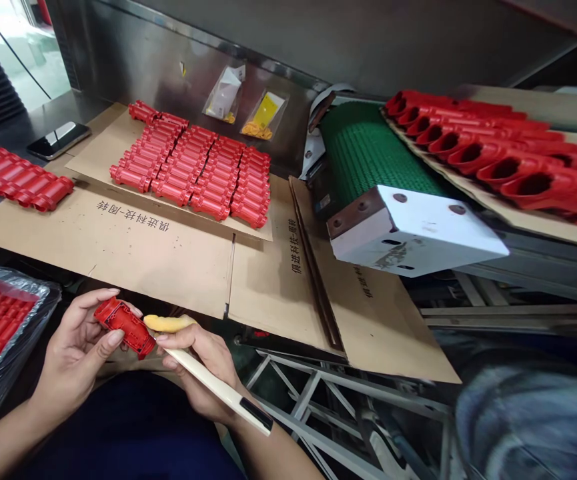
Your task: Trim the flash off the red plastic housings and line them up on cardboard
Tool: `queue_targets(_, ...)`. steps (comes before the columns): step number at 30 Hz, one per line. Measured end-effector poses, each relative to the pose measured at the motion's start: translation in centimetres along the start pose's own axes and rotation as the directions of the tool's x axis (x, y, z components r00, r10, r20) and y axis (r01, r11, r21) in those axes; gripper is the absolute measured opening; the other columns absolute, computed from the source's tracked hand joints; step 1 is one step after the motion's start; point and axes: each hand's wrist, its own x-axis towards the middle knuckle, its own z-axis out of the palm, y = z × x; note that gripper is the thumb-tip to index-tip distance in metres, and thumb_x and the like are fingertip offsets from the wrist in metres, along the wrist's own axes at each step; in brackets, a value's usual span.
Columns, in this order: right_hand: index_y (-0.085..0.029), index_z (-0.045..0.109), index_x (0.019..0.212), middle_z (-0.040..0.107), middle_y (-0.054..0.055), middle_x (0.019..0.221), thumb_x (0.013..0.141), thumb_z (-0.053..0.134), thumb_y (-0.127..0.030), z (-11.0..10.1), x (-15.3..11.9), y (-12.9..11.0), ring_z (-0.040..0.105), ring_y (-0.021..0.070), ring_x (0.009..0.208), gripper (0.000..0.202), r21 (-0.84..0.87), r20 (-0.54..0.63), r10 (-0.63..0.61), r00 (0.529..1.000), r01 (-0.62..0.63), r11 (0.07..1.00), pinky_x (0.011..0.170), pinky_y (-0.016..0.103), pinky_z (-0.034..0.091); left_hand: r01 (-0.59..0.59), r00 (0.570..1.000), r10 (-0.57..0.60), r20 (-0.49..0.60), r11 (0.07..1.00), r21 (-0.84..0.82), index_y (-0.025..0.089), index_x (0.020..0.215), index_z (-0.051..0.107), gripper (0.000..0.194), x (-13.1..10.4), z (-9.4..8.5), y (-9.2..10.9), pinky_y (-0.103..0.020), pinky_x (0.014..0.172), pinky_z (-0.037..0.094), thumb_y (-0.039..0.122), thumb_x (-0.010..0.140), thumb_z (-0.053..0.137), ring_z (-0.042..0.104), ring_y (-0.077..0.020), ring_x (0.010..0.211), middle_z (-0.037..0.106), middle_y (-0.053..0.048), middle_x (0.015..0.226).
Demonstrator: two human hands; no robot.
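Note:
My left hand [75, 350] grips a red plastic part [125, 325], an open housing with ribs and recesses inside, between thumb and fingers. In my right hand [208, 367] is a slim tool with a long cream handle [218, 387] and a dark end cap, held like a pen. Its working tip meets the right edge of the red part, too small to make out. A yellow finger cot [168, 324] covers one finger of my right hand, close to the part. Both hands are above my lap, in front of the cardboard-covered table.
Rows of red parts [193, 167] lie on cardboard [168, 267]; more red parts [18, 180] sit left, near a phone [59, 140]. A lined bin [43, 307] holds red pieces. Right are a green conveyor belt [373, 153], its white metal end [413, 233] and larger red housings [498, 153].

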Motion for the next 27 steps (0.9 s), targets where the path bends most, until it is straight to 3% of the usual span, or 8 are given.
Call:
queue_targets(5,-0.022,0.068,0.128,0.081,0.008,0.102,0.106,0.061,-0.015,-0.6,0.2,1.2,0.074,0.0208,0.087,0.023,-0.214,0.117,-0.262,0.958,0.282,0.935,0.077,0.034,0.067,0.188,0.978,-0.167,0.128,0.967,-0.172,0.021,0.128,0.066,0.047,1.0,-0.2,-0.2,-0.023,0.055,0.057,0.034,0.088,0.087,0.065,-0.0125,0.060,0.078,-0.007,0.097)
queue_targets(8,-0.027,0.073,0.127,0.081,0.005,0.101,0.105,0.065,-0.020,-1.4,-0.1,2.0,0.075,0.0233,0.087,0.025,-0.270,-0.011,-0.223,0.975,0.212,0.939,0.076,0.037,0.068,0.257,0.958,-0.220,0.184,0.944,-0.207,0.021,0.130,0.066,0.044,1.4,-0.6,-0.2,-0.023,0.054,0.055,0.034,0.092,0.082,0.065,-0.0132,0.062,0.078,-0.008,0.098)
queue_targets(11,-0.028,0.073,0.128,0.080,0.008,0.106,0.104,0.064,-0.015,-2.0,-0.3,2.1,0.078,0.0247,0.093,0.029,-0.237,-0.271,-0.112,0.956,0.046,0.970,0.080,0.040,0.069,0.228,0.965,-0.194,0.174,0.952,-0.202,0.025,0.134,0.064,0.045,1.3,-0.9,-0.4,-0.026,0.061,0.059,0.033,0.093,0.081,0.071,-0.0175,0.073,0.078,-0.008,0.103)
queue_targets(13,-0.026,0.074,0.123,0.080,0.009,0.105,0.104,0.066,-0.016,-1.9,-0.2,1.6,0.078,0.0243,0.098,0.023,-0.142,-0.331,-0.028,0.943,-0.021,0.990,0.086,0.041,0.069,0.198,0.971,-0.167,0.172,0.963,-0.184,0.027,0.134,0.063,0.045,1.2,-1.0,-0.6,-0.028,0.067,0.061,0.033,0.094,0.081,0.073,-0.0196,0.079,0.078,-0.008,0.104)
queue_targets(15,-0.024,0.076,0.117,0.082,0.009,0.104,0.104,0.070,-0.022,-1.2,0.1,0.7,0.079,0.0237,0.102,0.015,-0.045,-0.299,0.025,0.954,-0.040,0.998,0.092,0.040,0.068,0.162,0.974,-0.136,0.180,0.976,-0.143,0.028,0.134,0.064,0.044,1.1,-1.0,-0.9,-0.029,0.071,0.062,0.032,0.093,0.081,0.074,-0.0203,0.084,0.078,-0.008,0.108)
queue_targets(19,-0.023,0.076,0.121,0.082,0.011,0.112,0.105,0.068,-0.025,0.9,0.7,-0.5,0.079,0.0228,0.105,0.018,-0.004,-0.227,-0.002,0.974,0.001,1.000,0.091,0.037,0.067,0.071,0.978,-0.073,0.197,0.997,0.015,0.027,0.124,0.071,0.038,1.0,-0.9,-1.1,-0.030,0.083,0.064,0.029,0.090,0.085,0.075,-0.0225,0.098,0.077,-0.008,0.117)
queue_targets(27,-0.023,0.073,0.128,0.082,0.013,0.117,0.105,0.064,-0.022,2.4,0.7,-0.2,0.079,0.0257,0.106,0.024,-0.029,-0.261,-0.077,0.962,0.071,0.997,0.089,0.041,0.069,0.029,0.990,-0.040,0.134,0.996,0.087,0.029,0.118,0.074,0.033,0.5,-0.2,-0.7,-0.023,0.080,0.061,0.033,0.087,0.088,0.074,-0.0175,0.091,0.077,-0.004,0.109)
